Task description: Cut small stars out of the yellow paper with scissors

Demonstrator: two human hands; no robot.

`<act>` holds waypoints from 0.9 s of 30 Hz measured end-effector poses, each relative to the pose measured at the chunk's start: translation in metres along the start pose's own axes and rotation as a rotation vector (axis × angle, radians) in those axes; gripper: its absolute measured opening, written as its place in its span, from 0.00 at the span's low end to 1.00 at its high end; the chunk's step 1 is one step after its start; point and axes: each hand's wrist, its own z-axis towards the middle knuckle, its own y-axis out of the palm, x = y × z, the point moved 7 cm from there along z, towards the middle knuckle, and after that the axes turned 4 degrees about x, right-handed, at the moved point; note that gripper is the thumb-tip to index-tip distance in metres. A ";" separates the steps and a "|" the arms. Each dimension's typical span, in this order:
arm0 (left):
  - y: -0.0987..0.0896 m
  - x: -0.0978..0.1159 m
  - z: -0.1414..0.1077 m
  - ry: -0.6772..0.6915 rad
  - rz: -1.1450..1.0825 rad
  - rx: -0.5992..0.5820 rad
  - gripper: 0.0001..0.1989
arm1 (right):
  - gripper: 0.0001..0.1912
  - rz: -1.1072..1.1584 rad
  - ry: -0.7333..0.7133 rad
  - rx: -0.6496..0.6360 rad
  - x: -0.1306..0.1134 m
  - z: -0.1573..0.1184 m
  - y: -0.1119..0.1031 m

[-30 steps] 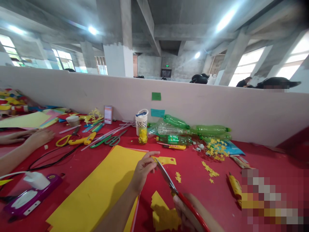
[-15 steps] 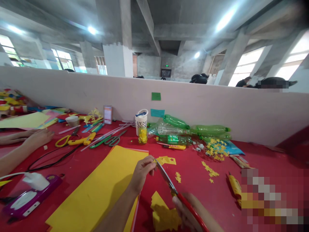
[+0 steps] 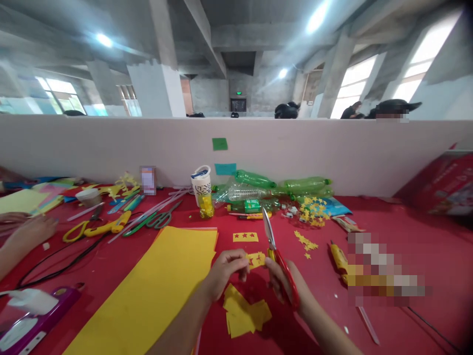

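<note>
My left hand (image 3: 227, 270) pinches one end of a small yellow paper strip (image 3: 255, 260) with star-shaped holes. At the strip's other end are the fingertips of my right hand (image 3: 281, 281), which also grips red-handled scissors (image 3: 287, 278). Their blades point up and away, above the strip. Beyond the hands, another yellow strip with three star holes (image 3: 245, 237) lies flat. Yellow paper pieces (image 3: 244, 313) overlap on the table just below my hands. Under my left forearm is a large stack of yellow sheets (image 3: 148, 291).
Cut yellow stars (image 3: 315, 212) are heaped at the back right, near green plastic bottles (image 3: 254, 179). A yellow glue gun (image 3: 339, 261) lies at right, another (image 3: 107, 225) at left with scissors. A purple power strip (image 3: 40, 315) is front left. Another person's hand (image 3: 33, 236) rests far left.
My right hand and the scissors have turned more upright, away from my left fingertips. Both hands now meet at the holed strip. A small star cluster near the scissors no longer shows. The view has shifted.
</note>
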 end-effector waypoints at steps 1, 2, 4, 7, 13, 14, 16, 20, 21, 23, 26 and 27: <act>0.006 0.000 0.000 -0.009 0.017 -0.025 0.12 | 0.24 0.023 -0.008 -0.017 -0.001 0.000 0.001; 0.011 0.001 0.000 -0.017 0.037 -0.047 0.12 | 0.25 0.045 -0.023 -0.028 -0.002 -0.001 0.001; 0.015 0.002 0.002 -0.027 0.092 -0.067 0.13 | 0.26 0.080 -0.066 -0.030 -0.005 -0.001 0.001; 0.007 0.005 0.012 0.004 0.301 -0.026 0.14 | 0.24 0.110 -0.135 0.053 -0.011 0.001 -0.011; 0.016 -0.003 0.035 0.214 1.015 -0.108 0.13 | 0.19 0.142 -0.224 0.229 -0.016 0.007 -0.036; 0.023 -0.007 0.037 0.250 1.081 -0.157 0.13 | 0.19 0.144 -0.226 0.234 -0.016 0.008 -0.037; 0.037 -0.013 0.040 0.311 1.191 -0.235 0.13 | 0.19 0.144 -0.223 0.238 -0.017 0.009 -0.037; 0.034 -0.007 0.047 0.329 1.214 -0.118 0.10 | 0.17 0.135 -0.209 0.221 -0.019 0.007 -0.034; 0.029 -0.004 0.048 0.294 1.102 -0.059 0.11 | 0.16 0.134 -0.207 0.209 -0.021 0.006 -0.032; 0.021 -0.002 0.046 0.162 0.704 -0.003 0.13 | 0.16 0.134 -0.205 0.179 -0.023 0.004 -0.029; 0.030 -0.014 0.034 -0.109 0.123 -0.081 0.17 | 0.16 0.125 -0.192 0.142 -0.024 0.002 -0.024; 0.035 -0.016 0.030 -0.141 0.068 -0.097 0.15 | 0.16 0.120 -0.186 0.139 -0.024 0.001 -0.022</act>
